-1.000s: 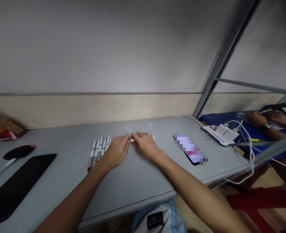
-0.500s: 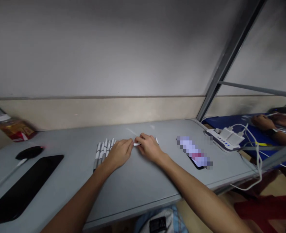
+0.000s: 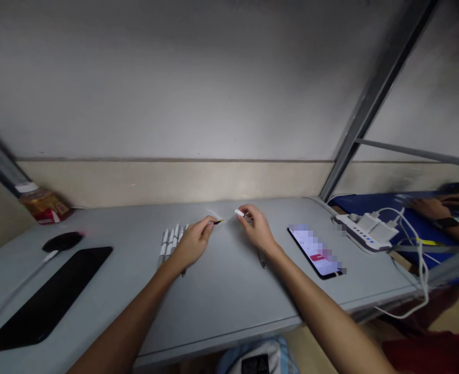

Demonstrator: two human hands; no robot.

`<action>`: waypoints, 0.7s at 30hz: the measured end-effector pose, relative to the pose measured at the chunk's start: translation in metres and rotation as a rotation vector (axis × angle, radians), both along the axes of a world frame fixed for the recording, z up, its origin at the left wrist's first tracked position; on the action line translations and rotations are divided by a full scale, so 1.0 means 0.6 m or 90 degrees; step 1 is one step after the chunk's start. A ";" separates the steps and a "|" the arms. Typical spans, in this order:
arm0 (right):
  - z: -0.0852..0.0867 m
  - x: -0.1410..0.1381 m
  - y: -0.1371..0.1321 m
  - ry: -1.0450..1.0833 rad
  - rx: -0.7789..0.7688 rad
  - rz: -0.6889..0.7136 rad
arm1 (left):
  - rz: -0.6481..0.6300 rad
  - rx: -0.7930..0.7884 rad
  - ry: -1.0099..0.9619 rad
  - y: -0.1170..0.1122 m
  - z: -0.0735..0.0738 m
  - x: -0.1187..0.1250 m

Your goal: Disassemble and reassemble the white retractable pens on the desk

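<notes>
My left hand (image 3: 195, 239) is closed on a pen (image 3: 218, 222); only its thin dark end with a yellowish tip shows past the fingertips. A short gap to the right, my right hand (image 3: 256, 228) pinches a white pen part (image 3: 239, 213) that looks like a cap. The two pieces are apart, just above the desk. A row of several white-and-grey pens (image 3: 169, 243) lies beside my left hand, partly covered by it. Under my right wrist the end of another pen (image 3: 262, 261) sticks out.
A phone with a lit screen (image 3: 315, 252) and a white power strip (image 3: 364, 234) with cables are on the right. To the left are a dark slab (image 3: 48, 298), a black round device (image 3: 62, 241) and a bottle (image 3: 44, 205). Another person's hands (image 3: 434, 209) rest at the far right.
My hands, close together around a white pen before, have moved apart. The pen's dark end with its yellowish tip now shows at the left hand, the white part at the right.
</notes>
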State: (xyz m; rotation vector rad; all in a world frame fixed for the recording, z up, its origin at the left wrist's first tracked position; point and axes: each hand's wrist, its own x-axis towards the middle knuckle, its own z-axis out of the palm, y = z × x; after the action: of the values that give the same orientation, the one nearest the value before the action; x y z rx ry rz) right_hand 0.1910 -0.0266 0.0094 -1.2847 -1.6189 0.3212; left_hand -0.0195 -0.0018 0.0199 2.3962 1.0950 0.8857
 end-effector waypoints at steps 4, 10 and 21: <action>-0.002 -0.001 0.007 0.154 -0.084 0.044 | 0.024 -0.028 0.005 -0.004 0.004 -0.001; 0.002 -0.002 -0.007 -0.160 0.005 0.006 | -0.027 0.024 -0.002 0.000 -0.001 0.002; -0.013 -0.011 -0.013 -0.348 0.017 0.019 | -0.021 0.122 0.128 0.003 -0.018 0.003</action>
State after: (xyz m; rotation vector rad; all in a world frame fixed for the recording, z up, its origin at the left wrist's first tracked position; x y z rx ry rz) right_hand 0.1847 -0.0346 0.0018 -1.4040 -2.0896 -0.0451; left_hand -0.0177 0.0002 0.0092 2.7026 1.0818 0.7834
